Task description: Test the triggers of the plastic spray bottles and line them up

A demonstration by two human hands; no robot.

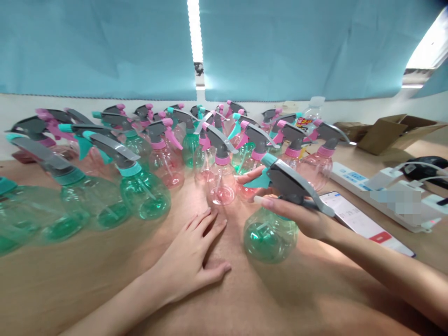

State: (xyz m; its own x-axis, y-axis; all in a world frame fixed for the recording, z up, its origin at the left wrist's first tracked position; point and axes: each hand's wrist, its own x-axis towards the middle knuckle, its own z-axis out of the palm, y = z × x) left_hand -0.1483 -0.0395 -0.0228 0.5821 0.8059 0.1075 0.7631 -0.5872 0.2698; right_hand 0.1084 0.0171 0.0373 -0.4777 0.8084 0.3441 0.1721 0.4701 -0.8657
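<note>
My right hand (297, 217) is closed around the neck of a green spray bottle (269, 240) with a grey and turquoise trigger head. The thumb lies across the near side of the neck, and other fingertips show beyond it. The bottle is upright, but I cannot tell whether its base touches the table. My left hand (191, 261) rests on the tabletop with its fingers spread, holding nothing. Just beyond it stands a pink spray bottle (221, 184) with a grey and pink head. Another green spray bottle (145, 198) is to the left.
Several more green and pink spray bottles (166, 165) crowd the back and left of the wooden table (140, 289). At the right lie a phone (364, 224) and a white power strip (378, 196) with plugs. Behind them sits an open cardboard box (388, 133), near a clear bottle (311, 112).
</note>
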